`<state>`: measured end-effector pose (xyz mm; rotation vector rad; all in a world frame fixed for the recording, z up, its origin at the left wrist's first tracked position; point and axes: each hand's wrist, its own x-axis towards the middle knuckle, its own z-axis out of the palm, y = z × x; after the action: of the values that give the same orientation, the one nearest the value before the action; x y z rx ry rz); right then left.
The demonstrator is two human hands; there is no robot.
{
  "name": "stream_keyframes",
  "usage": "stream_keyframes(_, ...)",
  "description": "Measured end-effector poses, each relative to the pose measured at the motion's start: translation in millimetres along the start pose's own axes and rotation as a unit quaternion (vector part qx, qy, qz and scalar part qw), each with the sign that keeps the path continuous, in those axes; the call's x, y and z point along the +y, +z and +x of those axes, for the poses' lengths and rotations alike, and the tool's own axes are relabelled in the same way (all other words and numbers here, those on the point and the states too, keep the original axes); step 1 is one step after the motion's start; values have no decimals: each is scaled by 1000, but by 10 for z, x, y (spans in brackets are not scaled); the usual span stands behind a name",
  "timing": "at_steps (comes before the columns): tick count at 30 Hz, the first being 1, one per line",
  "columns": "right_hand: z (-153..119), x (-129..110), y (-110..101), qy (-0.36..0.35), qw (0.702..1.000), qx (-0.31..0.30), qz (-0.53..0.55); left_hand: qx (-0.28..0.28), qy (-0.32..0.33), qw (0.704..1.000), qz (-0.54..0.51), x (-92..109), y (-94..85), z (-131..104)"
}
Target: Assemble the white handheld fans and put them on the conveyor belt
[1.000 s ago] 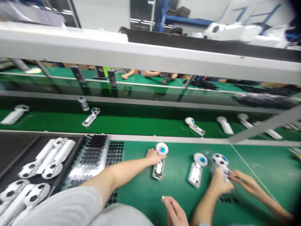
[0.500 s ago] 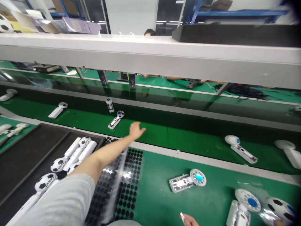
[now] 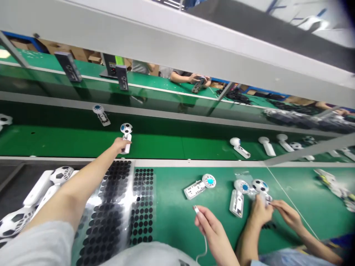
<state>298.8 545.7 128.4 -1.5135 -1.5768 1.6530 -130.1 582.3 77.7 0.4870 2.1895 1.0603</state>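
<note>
My left hand [image 3: 121, 145] reaches out over the green belt, its fingers closed round the handle of a white handheld fan [image 3: 126, 129] with a soccer-ball head. In my right hand [image 3: 208, 221], low in the middle, a small USB plug [image 3: 196, 209] is pinched, and its white cable [image 3: 205, 246] hangs below. Just beyond that plug, an opened fan [image 3: 195, 189] lies on the green table, its handle's inside showing and a blue disc at the centre of its round head. My left forearm hides part of the finished-looking white fans [image 3: 39, 187] in the black tray.
Sheets of black round stickers [image 3: 142, 207] lie left of centre. Further fans [image 3: 240, 147] rest on the belt [image 3: 166, 146]. At right, a co-worker's hands [image 3: 262, 212] handle a soccer-ball fan [image 3: 260, 186] beside another opened one [image 3: 237, 203]. A grey shelf beam [image 3: 177, 48] crosses above.
My left hand, open over the belt before, has closed on a fan. The view has shifted, bringing my right hand with the plug and the co-worker's hands further into sight.
</note>
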Motion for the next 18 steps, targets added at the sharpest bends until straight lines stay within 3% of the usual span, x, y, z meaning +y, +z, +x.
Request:
stream_keyframes(6, 35, -315, 49, -79, 993, -90, -7, -230, 10, 955, -189, 181, 747, -1387)
stream_keyframes(10, -31, -335, 35, -115, 988, -104, -14, -319, -24, 900, -295, 193, 1085, -2168)
stream_keyframes(13, -117, -297, -2, -134, 986, -102, -14, -333, -69, 867, -365, 188, 1174, -2463)
stream_keyframes(18, -193, -265, -50, -150, 983, -104, -19, -313, -66, 880, -351, 192, 1166, -2709)
